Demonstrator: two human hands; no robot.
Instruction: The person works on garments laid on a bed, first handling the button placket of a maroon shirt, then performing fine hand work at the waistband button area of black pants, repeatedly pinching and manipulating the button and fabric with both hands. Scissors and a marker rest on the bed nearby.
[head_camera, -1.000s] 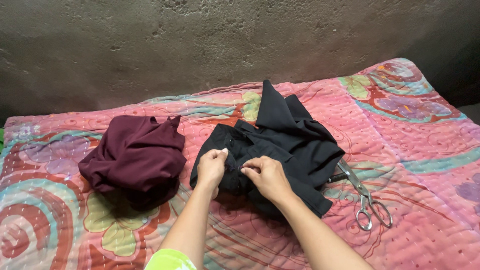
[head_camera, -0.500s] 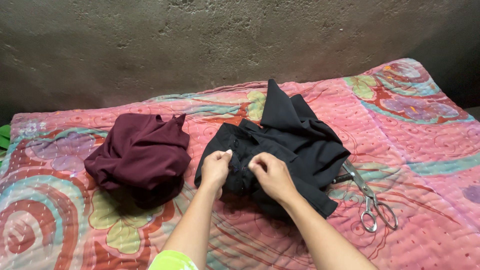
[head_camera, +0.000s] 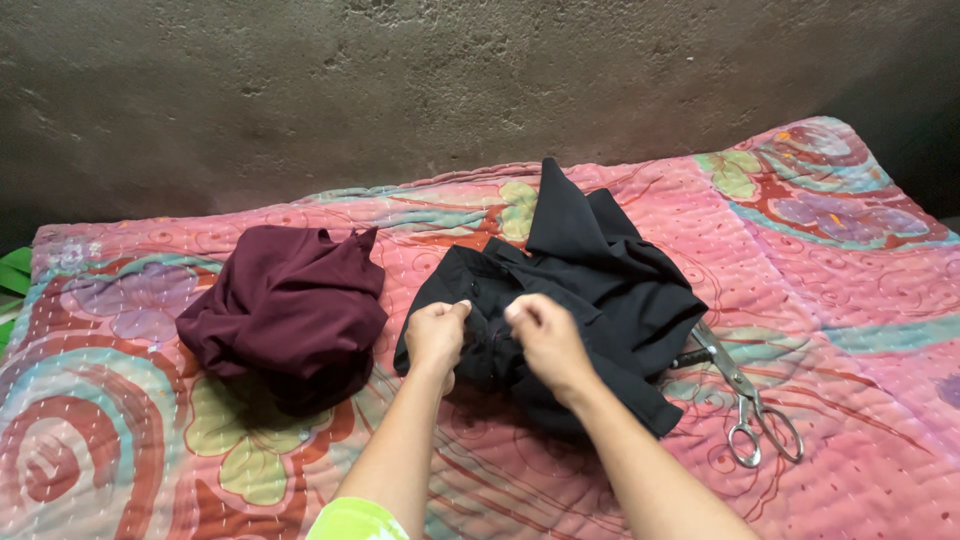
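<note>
Head view, looking down at both hands working on a black garment bunched up on a pink patterned quilt. Left hand is closed in a pinch on a fold of the black cloth near what looks like a small button or stud, and the right hand is pinched shut on the same bit of fabric just beside it, thumbs nearly meeting. So both are clamped on the garment, not resting on it.

My read: this is the fiddly stage, picking at or lining up a seam or button spot at the near-left edge of the cloth. Can't tell if there's a thread or needle between the fingers, too small. Whatever comes next would need the fabric kept taut between the two pinches and small finger movements, not arm movement.

The garment lies directly under and beyond the hands, its long axis running from near the right forearm up and away, with a pointed flap sticking toward the wall.

Steel scissors lie to the right of the right hand, just beside the cloth's edge, handles toward the person. A maroon cloth bundle sits left of the left hand, apart from the black one.
</note>
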